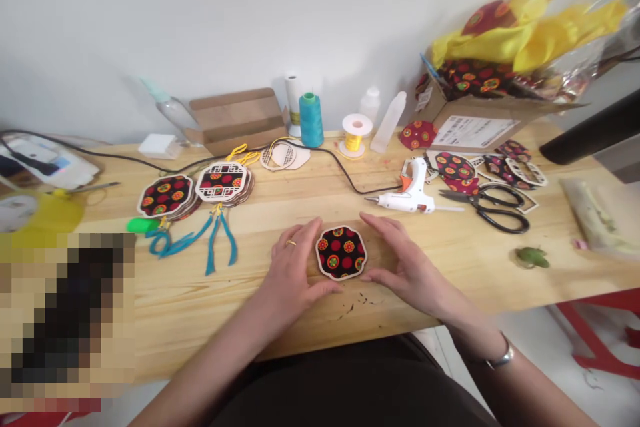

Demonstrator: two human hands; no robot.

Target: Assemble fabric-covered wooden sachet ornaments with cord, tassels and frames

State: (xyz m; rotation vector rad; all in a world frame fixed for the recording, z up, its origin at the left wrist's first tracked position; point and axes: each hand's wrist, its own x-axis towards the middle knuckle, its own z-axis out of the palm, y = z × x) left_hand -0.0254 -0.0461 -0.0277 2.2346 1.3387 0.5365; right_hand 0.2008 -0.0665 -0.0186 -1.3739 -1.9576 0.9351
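A scalloped ornament piece [342,253], black fabric with red and orange flower rounds inside a pale wooden rim, lies flat on the wooden table. To its left, my left hand [293,270], wearing a ring, curves along the edge with thumb and fingers apart. My right hand [400,267] mirrors it on the other side, open, its thumb close to the lower right rim; whether it touches I cannot tell. Small dark scraps [354,307] lie just below the piece. Behind my right hand rests a white glue gun [407,193] with an orange trigger.
Black-handled scissors [493,203] and fabric cutouts [453,167] lie at right, near a cardboard box [475,123] of cloth. Stacked ornaments [223,183] with teal tassels [210,243] are at left. A teal thread cone [311,120] stands behind; a black cord [340,163] crosses the table.
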